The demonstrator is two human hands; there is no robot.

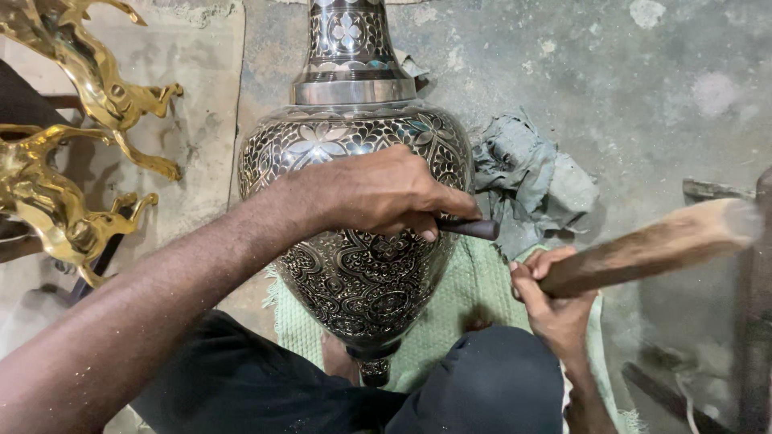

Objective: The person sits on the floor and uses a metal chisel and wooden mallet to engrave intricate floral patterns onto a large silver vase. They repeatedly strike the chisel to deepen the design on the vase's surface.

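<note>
One large engraved metal vase point(362, 241) lies on its side on the floor point(643, 96), its lower body over one green mat point(474, 297), between the person's knees. The left hand point(378, 193) rests on the vase's belly, its grip closed around one dark chisel point(470, 228) held against the surface. The right hand point(551, 301) is closed on one wooden mallet point(651, 245), raised just beside the vase. One crumpled grey rag point(531, 173) lies near the vase. Two brass horse figures point(72, 137) stand at left.
</note>
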